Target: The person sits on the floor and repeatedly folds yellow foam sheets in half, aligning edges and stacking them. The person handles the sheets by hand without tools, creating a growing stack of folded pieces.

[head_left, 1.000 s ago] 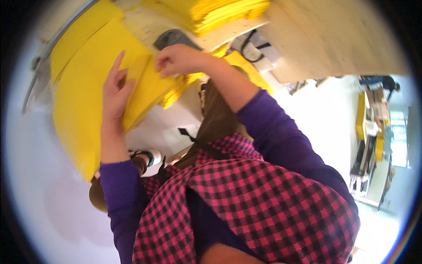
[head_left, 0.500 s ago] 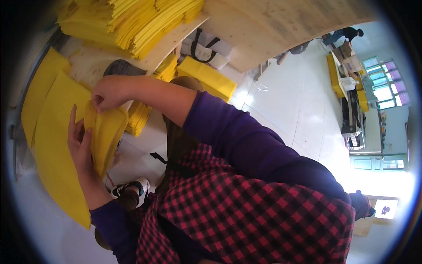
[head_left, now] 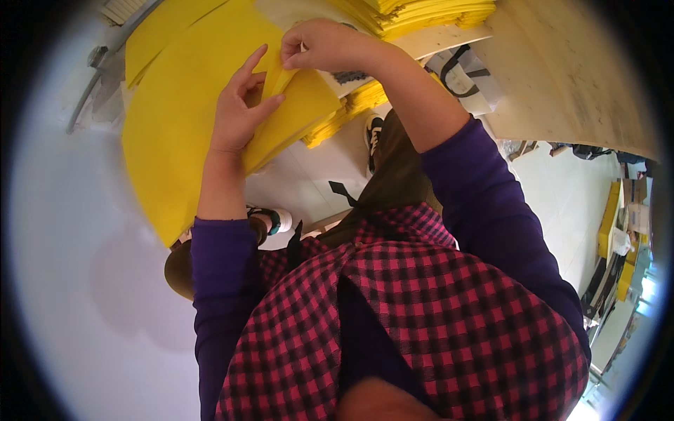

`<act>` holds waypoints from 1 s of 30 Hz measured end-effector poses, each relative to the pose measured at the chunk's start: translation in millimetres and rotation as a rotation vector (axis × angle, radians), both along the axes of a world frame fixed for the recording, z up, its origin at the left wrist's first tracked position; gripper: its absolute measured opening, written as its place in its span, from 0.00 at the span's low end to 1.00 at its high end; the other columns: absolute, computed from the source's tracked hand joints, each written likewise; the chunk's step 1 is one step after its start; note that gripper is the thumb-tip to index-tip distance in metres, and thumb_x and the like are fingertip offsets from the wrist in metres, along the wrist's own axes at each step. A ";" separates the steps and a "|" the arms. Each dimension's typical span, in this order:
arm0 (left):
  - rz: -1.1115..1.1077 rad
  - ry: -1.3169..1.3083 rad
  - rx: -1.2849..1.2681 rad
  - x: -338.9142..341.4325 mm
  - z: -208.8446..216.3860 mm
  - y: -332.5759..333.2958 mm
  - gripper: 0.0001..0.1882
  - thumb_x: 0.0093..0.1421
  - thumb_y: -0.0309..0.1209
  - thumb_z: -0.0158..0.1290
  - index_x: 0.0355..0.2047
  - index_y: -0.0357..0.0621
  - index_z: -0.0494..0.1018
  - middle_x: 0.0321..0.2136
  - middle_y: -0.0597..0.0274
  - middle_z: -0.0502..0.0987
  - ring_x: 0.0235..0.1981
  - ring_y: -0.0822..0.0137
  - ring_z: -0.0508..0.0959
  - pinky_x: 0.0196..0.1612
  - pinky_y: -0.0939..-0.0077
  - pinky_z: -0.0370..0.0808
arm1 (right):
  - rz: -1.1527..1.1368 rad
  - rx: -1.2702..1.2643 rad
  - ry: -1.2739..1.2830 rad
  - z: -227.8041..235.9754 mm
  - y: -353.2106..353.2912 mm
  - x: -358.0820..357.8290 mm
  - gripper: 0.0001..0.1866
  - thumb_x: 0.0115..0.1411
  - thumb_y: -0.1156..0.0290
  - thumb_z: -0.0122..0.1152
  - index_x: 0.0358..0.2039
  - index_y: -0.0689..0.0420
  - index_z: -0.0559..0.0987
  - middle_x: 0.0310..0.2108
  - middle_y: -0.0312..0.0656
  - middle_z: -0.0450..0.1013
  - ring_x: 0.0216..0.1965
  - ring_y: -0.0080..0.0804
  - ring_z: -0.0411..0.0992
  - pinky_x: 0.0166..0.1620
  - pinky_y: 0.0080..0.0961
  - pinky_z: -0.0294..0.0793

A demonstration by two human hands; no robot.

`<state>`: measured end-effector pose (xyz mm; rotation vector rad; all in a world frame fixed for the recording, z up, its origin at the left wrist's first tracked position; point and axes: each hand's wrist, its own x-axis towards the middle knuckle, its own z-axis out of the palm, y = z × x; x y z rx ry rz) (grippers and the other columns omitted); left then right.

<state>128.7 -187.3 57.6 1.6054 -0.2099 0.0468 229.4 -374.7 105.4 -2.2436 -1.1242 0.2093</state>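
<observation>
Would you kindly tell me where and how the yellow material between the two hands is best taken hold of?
I'd pinch the yellow material by its narrow raised edge, coming from the right, as the right hand appears to. That edge seems to stand up from the flatter expanse, while the open left hand takes up the left side.
</observation>
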 end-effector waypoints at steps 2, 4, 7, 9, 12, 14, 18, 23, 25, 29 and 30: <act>-0.005 -0.004 -0.019 1.1 -0.8 -0.8 0.41 0.47 0.19 0.59 0.63 0.50 0.60 0.41 0.59 0.77 0.43 0.70 0.74 0.50 0.76 0.69 | -0.012 0.013 0.028 1.9 2.4 -0.8 0.11 0.53 0.63 0.61 0.30 0.58 0.78 0.30 0.41 0.73 0.32 0.35 0.71 0.37 0.29 0.69; -0.006 0.001 -0.016 1.8 -1.8 0.4 0.41 0.46 0.19 0.59 0.63 0.51 0.60 0.40 0.60 0.77 0.42 0.71 0.74 0.50 0.77 0.69 | -0.031 0.018 0.039 1.8 3.7 -1.3 0.11 0.53 0.63 0.61 0.30 0.58 0.78 0.29 0.41 0.73 0.32 0.34 0.71 0.37 0.29 0.69; 0.003 0.015 0.015 1.3 -3.1 2.6 0.42 0.46 0.18 0.59 0.63 0.51 0.59 0.40 0.60 0.76 0.42 0.71 0.74 0.50 0.77 0.68 | -0.053 0.014 0.020 -0.9 4.5 -1.4 0.10 0.52 0.64 0.60 0.29 0.58 0.78 0.28 0.41 0.74 0.32 0.34 0.71 0.37 0.29 0.69; 0.007 0.034 0.022 0.8 -3.9 2.2 0.43 0.46 0.18 0.59 0.64 0.52 0.59 0.40 0.61 0.76 0.41 0.71 0.73 0.50 0.78 0.69 | -0.059 0.017 -0.007 -3.1 6.7 -0.8 0.10 0.52 0.64 0.60 0.28 0.58 0.78 0.28 0.41 0.74 0.32 0.34 0.71 0.36 0.29 0.69; -0.004 0.011 -0.022 1.8 -5.2 -1.7 0.44 0.45 0.18 0.59 0.64 0.52 0.57 0.38 0.62 0.76 0.40 0.72 0.73 0.49 0.78 0.69 | -0.035 0.021 -0.021 -5.8 10.2 1.0 0.10 0.51 0.64 0.60 0.27 0.59 0.77 0.28 0.42 0.74 0.31 0.36 0.71 0.36 0.30 0.70; 0.006 -0.013 0.014 1.4 -5.3 -3.2 0.45 0.45 0.18 0.58 0.65 0.51 0.56 0.37 0.63 0.76 0.38 0.72 0.73 0.48 0.79 0.69 | -0.032 0.019 -0.085 -6.9 14.4 2.1 0.12 0.50 0.62 0.61 0.29 0.59 0.78 0.28 0.44 0.76 0.30 0.39 0.73 0.35 0.33 0.71; -0.001 -0.018 0.024 0.1 -4.5 -4.0 0.45 0.44 0.16 0.54 0.65 0.49 0.55 0.34 0.64 0.75 0.37 0.73 0.74 0.47 0.80 0.69 | -0.067 -0.044 -0.080 -6.6 20.9 1.1 0.13 0.49 0.61 0.60 0.29 0.58 0.79 0.28 0.45 0.76 0.30 0.43 0.74 0.35 0.35 0.72; 0.035 0.004 0.043 0.3 -2.8 -3.5 0.43 0.45 0.15 0.48 0.65 0.48 0.56 0.34 0.64 0.75 0.38 0.73 0.73 0.47 0.82 0.68 | -0.107 0.117 -0.073 -6.6 13.4 -3.5 0.12 0.53 0.63 0.61 0.30 0.60 0.78 0.28 0.41 0.75 0.30 0.34 0.72 0.35 0.29 0.70; 0.040 -0.001 0.047 -0.6 -3.3 -2.5 0.42 0.45 0.15 0.47 0.65 0.48 0.56 0.34 0.64 0.75 0.38 0.73 0.73 0.46 0.83 0.67 | -0.152 0.228 -0.044 -10.2 2.0 -3.4 0.12 0.53 0.63 0.61 0.31 0.59 0.79 0.27 0.40 0.76 0.30 0.31 0.72 0.35 0.27 0.71; 0.037 -0.017 0.034 -0.1 -5.0 -1.3 0.41 0.46 0.15 0.46 0.64 0.49 0.57 0.37 0.62 0.75 0.38 0.73 0.73 0.47 0.83 0.67 | -0.152 0.279 0.127 -23.1 -25.6 -2.6 0.12 0.50 0.63 0.64 0.34 0.56 0.80 0.27 0.38 0.75 0.29 0.27 0.71 0.34 0.24 0.70; 0.041 -0.010 0.037 0.1 -5.4 -1.3 0.41 0.46 0.15 0.46 0.64 0.49 0.57 0.37 0.62 0.76 0.39 0.72 0.73 0.47 0.82 0.67 | -0.180 0.211 0.208 -26.2 -31.8 -3.2 0.13 0.50 0.63 0.65 0.34 0.55 0.80 0.28 0.37 0.74 0.30 0.26 0.70 0.34 0.23 0.70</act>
